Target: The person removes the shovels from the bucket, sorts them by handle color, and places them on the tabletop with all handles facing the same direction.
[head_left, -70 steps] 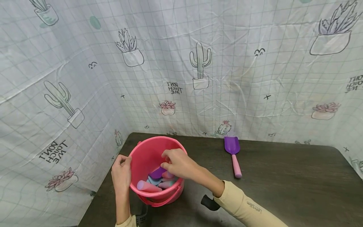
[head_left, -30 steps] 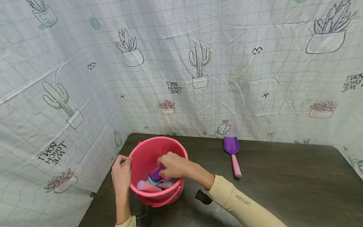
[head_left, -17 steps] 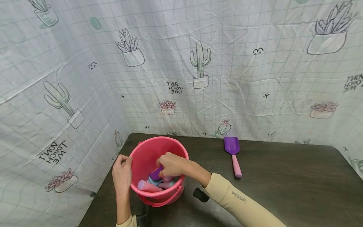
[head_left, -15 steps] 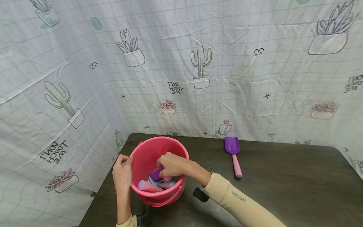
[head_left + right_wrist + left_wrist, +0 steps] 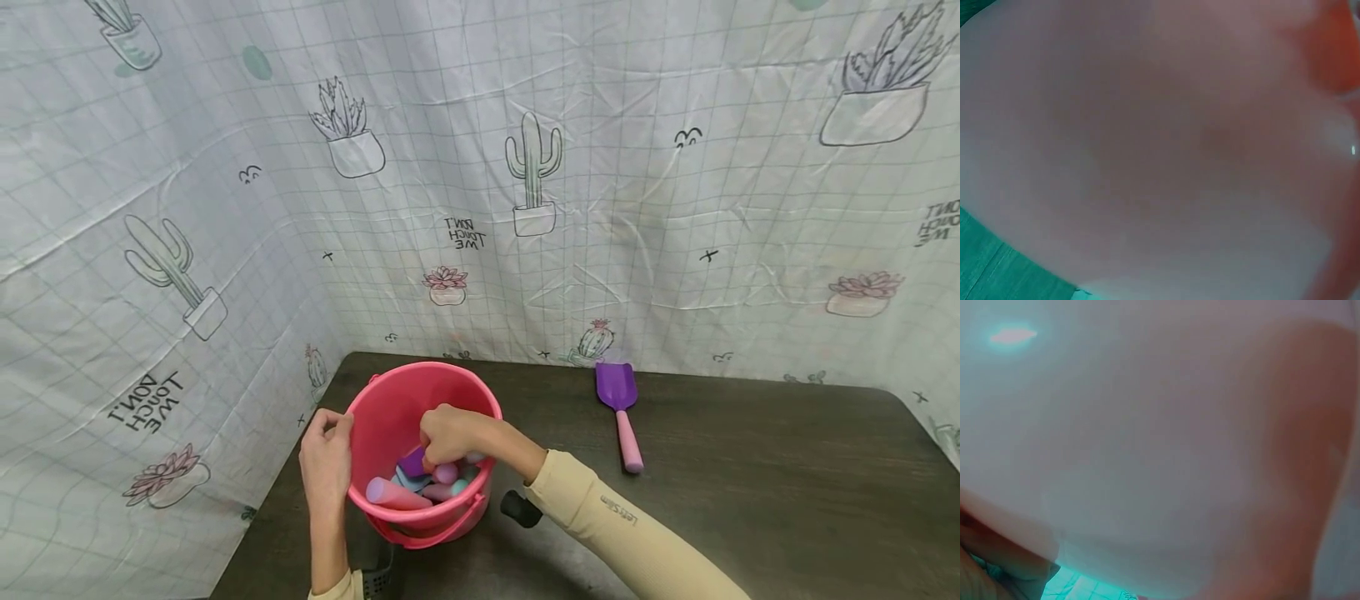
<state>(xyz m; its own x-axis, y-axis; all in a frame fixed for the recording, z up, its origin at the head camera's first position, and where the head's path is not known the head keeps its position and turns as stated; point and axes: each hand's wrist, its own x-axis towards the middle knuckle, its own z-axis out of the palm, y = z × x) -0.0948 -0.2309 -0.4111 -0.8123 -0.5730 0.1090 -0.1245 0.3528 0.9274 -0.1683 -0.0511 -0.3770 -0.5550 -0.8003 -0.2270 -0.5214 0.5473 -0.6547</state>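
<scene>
Low, left of centre in the frame, a pink bucket [image 5: 390, 412] stands on the dark table [image 5: 750, 475], its left rim gripped by the left hand [image 5: 326, 458]. The right hand [image 5: 453, 435] is down inside near a pink handle [image 5: 397, 495], fingers curled; I can't tell around what. A purple toy shovel [image 5: 621, 410] lies right of centre.

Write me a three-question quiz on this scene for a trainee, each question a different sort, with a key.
1. Which hand holds the rim of the pink bucket?
2. True or false: the right hand reaches down inside the pink bucket.
3. What colour is the blade of the shovel lying on the table? A yellow, B purple, C green.

Key: 1. The left hand. 2. True. 3. B.
</scene>
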